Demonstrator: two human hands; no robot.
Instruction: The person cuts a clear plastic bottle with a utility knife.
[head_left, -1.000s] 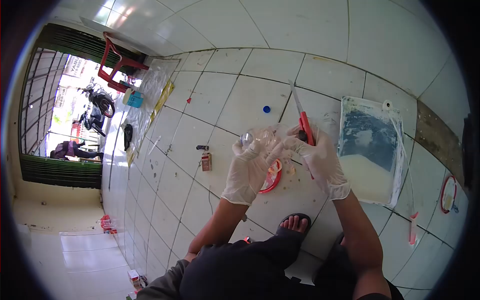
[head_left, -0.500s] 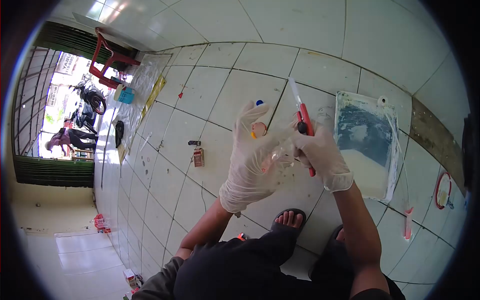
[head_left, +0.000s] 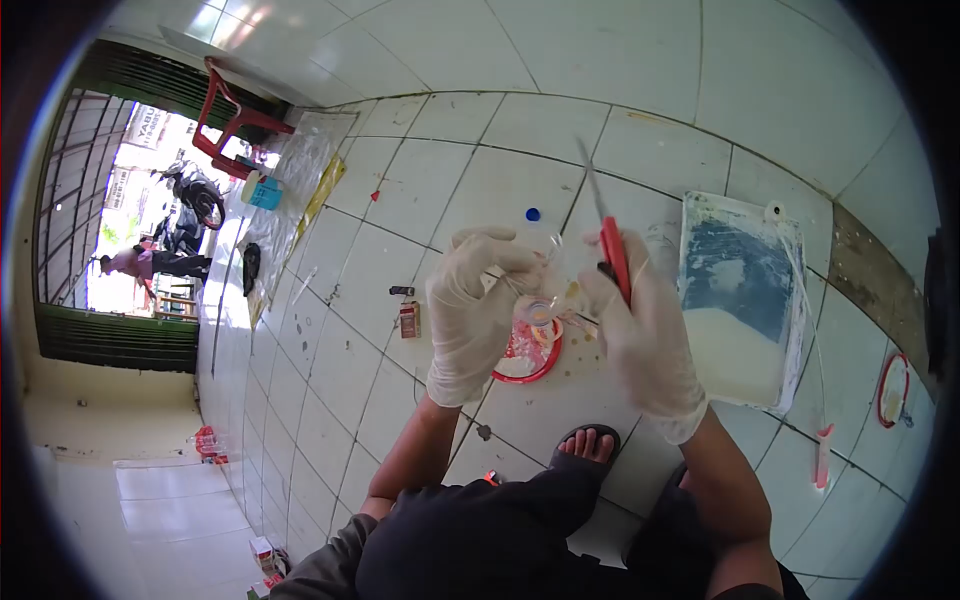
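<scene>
My left hand (head_left: 470, 305), in a pale thin glove, is closed on a clear plastic piece (head_left: 537, 305) with a round end. My right hand (head_left: 645, 335), gloved too, grips a red-handled cutter (head_left: 615, 255) whose long blade points up and away. The fingertips of both hands are close together at the clear plastic. Below them on the tiled floor is a round red-rimmed container (head_left: 527, 378) with pink and white bits, partly hidden by my left hand. A blue cap (head_left: 532, 214) lies on the floor beyond my hands.
A white-edged tray (head_left: 790, 350) is at the right, near a red ring (head_left: 892, 390) and a pink tube (head_left: 822, 458). A small box (head_left: 409, 320) lies left of my hands. Farther left are a red chair (head_left: 222, 125), a tub (head_left: 262, 191) and a person (head_left: 150, 264) outside.
My left hand has moved left and turned, with its fingers curled in. The cutter has tilted, and its blade now shows edge-on. The red-rimmed container has come into view.
</scene>
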